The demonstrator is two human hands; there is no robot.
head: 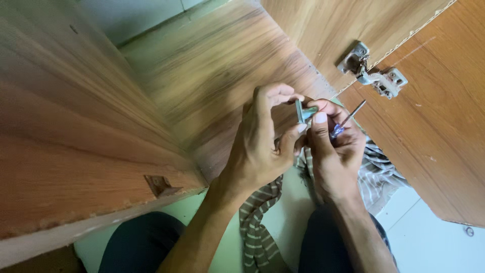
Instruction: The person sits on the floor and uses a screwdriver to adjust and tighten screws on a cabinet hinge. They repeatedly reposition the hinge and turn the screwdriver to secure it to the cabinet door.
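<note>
The person's left hand point(260, 146) and right hand point(333, 151) meet just below and to the left of the silver metal cabinet hinge point(374, 71), which sits screwed across the seam between two brown wood-grain panels point(434, 131). Between the hands is a small grey-green metal bracket point(304, 111), pinched by the left thumb and curled fingers, with the right thumb pressed against its near face; both grips close lightly on it, apparently to steady so small a part while it is looked at or turned. The right hand's remaining fingers are also wrapped around a thin screwdriver with a clear blue-violet handle point(343, 124), whose steel shaft points up toward the hinge, probably kept tucked in the palm so it stays to hand. The hands are raised in the air, resting on nothing, close to the face for a clear look. Further from the hinge, to the lower left, a rectangular notch point(159, 184) is cut in the edge of another wood-grain board point(76, 167). A striped brown-and-cream cloth point(257, 227) lies under the hands, between the person's dark-trousered knees point(141, 242).
</note>
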